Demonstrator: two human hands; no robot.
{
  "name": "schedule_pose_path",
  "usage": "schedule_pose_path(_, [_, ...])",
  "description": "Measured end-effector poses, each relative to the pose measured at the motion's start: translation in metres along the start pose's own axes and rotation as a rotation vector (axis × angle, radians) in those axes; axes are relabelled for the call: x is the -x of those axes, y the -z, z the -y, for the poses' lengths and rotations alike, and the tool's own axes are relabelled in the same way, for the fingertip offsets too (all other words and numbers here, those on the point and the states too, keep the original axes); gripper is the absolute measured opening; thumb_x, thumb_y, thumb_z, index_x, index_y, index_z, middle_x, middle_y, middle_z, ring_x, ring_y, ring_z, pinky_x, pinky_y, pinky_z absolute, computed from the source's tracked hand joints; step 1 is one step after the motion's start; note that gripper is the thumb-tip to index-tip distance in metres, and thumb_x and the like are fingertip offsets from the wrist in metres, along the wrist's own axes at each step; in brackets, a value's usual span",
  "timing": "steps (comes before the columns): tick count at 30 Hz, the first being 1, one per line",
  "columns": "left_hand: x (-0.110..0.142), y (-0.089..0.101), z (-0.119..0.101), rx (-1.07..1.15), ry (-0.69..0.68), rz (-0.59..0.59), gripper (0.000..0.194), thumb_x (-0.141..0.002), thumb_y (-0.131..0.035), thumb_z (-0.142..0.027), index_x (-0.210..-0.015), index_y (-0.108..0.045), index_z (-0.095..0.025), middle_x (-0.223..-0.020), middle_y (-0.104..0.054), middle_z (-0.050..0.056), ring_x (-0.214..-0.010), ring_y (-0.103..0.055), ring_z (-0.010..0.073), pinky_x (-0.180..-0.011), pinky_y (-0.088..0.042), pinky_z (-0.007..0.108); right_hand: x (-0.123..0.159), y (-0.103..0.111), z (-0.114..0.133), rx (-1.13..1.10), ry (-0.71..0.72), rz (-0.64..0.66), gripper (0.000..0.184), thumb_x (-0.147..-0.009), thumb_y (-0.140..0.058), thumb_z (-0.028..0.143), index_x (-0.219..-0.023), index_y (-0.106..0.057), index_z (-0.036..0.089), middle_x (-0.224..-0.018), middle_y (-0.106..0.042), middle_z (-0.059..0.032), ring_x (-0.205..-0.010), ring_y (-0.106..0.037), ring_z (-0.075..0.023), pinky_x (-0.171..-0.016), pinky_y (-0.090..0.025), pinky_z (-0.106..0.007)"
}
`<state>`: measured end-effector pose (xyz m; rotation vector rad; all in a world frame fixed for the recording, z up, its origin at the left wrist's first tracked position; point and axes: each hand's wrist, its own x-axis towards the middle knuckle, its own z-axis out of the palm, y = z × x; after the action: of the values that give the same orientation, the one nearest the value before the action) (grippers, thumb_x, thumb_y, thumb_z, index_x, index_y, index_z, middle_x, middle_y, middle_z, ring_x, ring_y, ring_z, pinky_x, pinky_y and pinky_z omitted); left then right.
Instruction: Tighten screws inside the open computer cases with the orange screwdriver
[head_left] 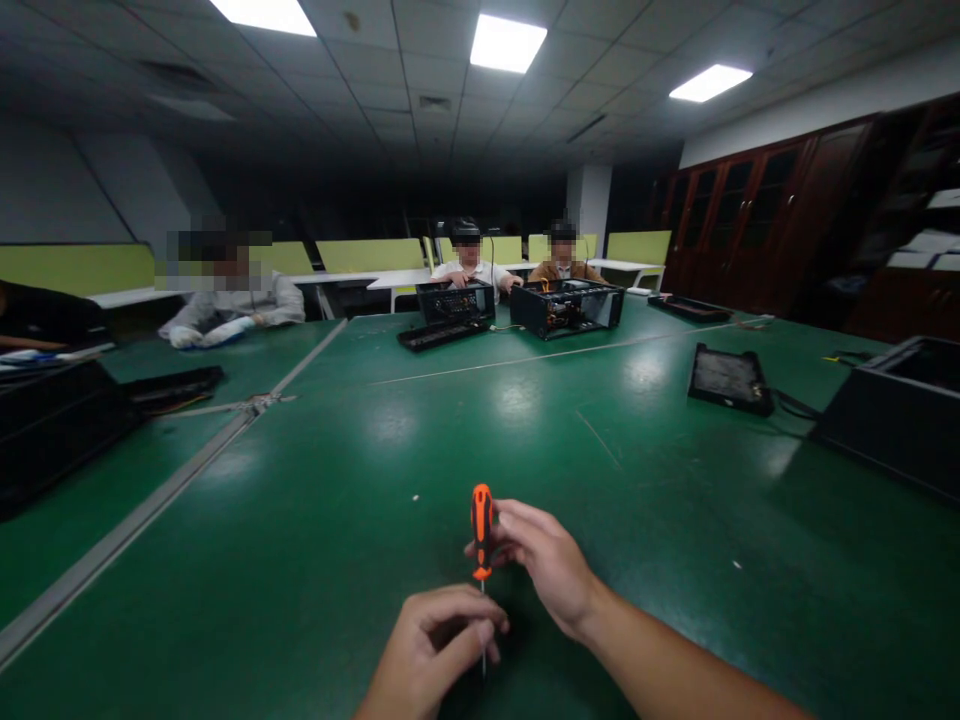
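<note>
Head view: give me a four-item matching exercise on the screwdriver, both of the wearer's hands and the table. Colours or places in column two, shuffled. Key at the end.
Column one
1. Screwdriver
2. Wearer's left hand
3. Wearer's right hand
4. Table

Column two
A. Green on top
B. At the handle
C. Orange and black handle
D. At the thin shaft

Right pairs: 1-C, 2-D, 3-B, 4-A

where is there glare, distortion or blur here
In the head view, the ceiling lights burn out white and pale glare patches mark the green table; in the head view's right side, the cabinets look slanted; mid-head view, the screwdriver is fairly clear.
</note>
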<state>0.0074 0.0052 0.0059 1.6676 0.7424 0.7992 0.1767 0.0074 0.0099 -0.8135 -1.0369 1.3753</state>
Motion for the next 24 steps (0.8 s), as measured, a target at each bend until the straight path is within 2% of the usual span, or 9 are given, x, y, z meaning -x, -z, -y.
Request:
schedule_pose_path(4, [-0.005,-0.001,-0.002,-0.13,0.01,-0.055,0.026,-0.083,-0.065,-0.04,-0.083,-0.079,-0.017,-0.081,-0.075,0.009,-0.076,-0.068,0.0224,-0.073,-0.053,0.029,0.013,-0.005,0.016,0.196,0.197,0.057,0.031,-0.082,-0.068,0.035,-0.107,-0.069,0.017,-0.092,-0.069,-0.0071,-0.089,-0.062,-0.0215,-0.084,-0.046,-0.035])
schedule_pose_path(6, [-0.006,0.0,0.001,-0.154,-0.013,-0.079,0.029,-0.082,-0.065,-0.041,-0.095,-0.078,-0.019,-0.097,-0.075,0.011,-0.092,-0.068,0.0271,-0.084,-0.053,0.035,0.017,-0.007,0.02,0.334,0.298,0.05,0.025,-0.078,-0.073,0.03,-0.101,-0.074,0.021,-0.1,-0.065,-0.0063,-0.095,-0.059,-0.0215,-0.089,-0.045,-0.035])
schedule_pose_path(8, [-0.007,0.002,0.006,-0.175,-0.051,-0.162,0.037,-0.078,-0.068,-0.046,-0.106,-0.075,-0.021,-0.119,-0.069,0.013,-0.111,-0.062,0.0323,-0.096,-0.05,0.043,0.019,-0.009,0.02,0.427,0.336,0.073,0.025,-0.075,-0.076,0.029,-0.099,-0.077,0.024,-0.097,-0.06,-0.0045,-0.093,-0.057,-0.0204,-0.086,-0.046,-0.033])
schedule_pose_path(11, [-0.007,0.006,0.012,-0.22,-0.048,-0.303,0.042,-0.077,-0.067,-0.053,-0.106,-0.075,-0.024,-0.147,-0.048,0.011,-0.134,-0.043,0.0361,-0.112,-0.035,0.051,0.02,-0.01,0.016,0.423,0.299,0.14,0.029,-0.075,-0.074,0.026,-0.104,-0.076,0.026,-0.08,-0.06,-0.0015,-0.074,-0.056,-0.017,-0.07,-0.047,-0.029])
schedule_pose_path(13, [-0.007,0.008,0.012,-0.189,0.011,-0.338,0.043,-0.084,-0.057,-0.055,-0.109,-0.074,-0.025,-0.153,-0.04,0.007,-0.139,-0.038,0.0342,-0.115,-0.029,0.051,0.02,-0.011,0.013,0.365,0.295,0.169,0.031,-0.076,-0.067,0.019,-0.105,-0.076,0.025,-0.079,-0.064,-0.0016,-0.074,-0.059,-0.0176,-0.07,-0.047,-0.028])
schedule_pose_path(16, [-0.008,0.01,0.008,-0.062,0.097,-0.372,0.049,-0.091,-0.044,-0.056,-0.123,-0.066,-0.026,-0.152,-0.041,0.005,-0.138,-0.04,0.0313,-0.114,-0.034,0.049,0.021,-0.01,0.009,0.29,0.284,0.218,0.044,-0.071,-0.056,0.008,-0.106,-0.075,0.024,-0.085,-0.069,-0.0016,-0.081,-0.062,-0.0192,-0.08,-0.047,-0.031])
schedule_pose_path(18, [-0.009,0.009,0.006,-0.051,0.098,-0.403,0.049,-0.09,-0.045,-0.056,-0.121,-0.068,-0.025,-0.152,-0.04,0.005,-0.139,-0.038,0.0315,-0.114,-0.035,0.048,0.021,-0.009,0.008,0.235,0.227,0.262,0.047,-0.067,-0.051,0.009,-0.105,-0.075,0.023,-0.085,-0.07,-0.0015,-0.078,-0.061,-0.0185,-0.078,-0.046,-0.031])
schedule_pose_path(22, [-0.013,0.009,0.007,-0.158,0.027,-0.448,0.042,-0.085,-0.056,-0.056,-0.104,-0.076,-0.024,-0.154,-0.035,0.004,-0.143,-0.029,0.0319,-0.118,-0.025,0.048,0.02,-0.006,0.008,0.262,0.179,0.24,0.025,-0.076,-0.061,0.024,-0.095,-0.076,0.019,-0.083,-0.068,-0.0037,-0.074,-0.057,-0.0177,-0.07,-0.044,-0.03])
schedule_pose_path(24, [-0.013,0.01,0.008,-0.135,0.027,-0.478,0.041,-0.08,-0.063,-0.055,-0.101,-0.077,-0.023,-0.152,-0.038,0.006,-0.141,-0.035,0.0324,-0.115,-0.032,0.046,0.019,-0.006,0.007,0.312,0.185,0.214,0.019,-0.077,-0.066,0.028,-0.09,-0.074,0.017,-0.08,-0.066,-0.0033,-0.071,-0.056,-0.0168,-0.069,-0.044,-0.03])
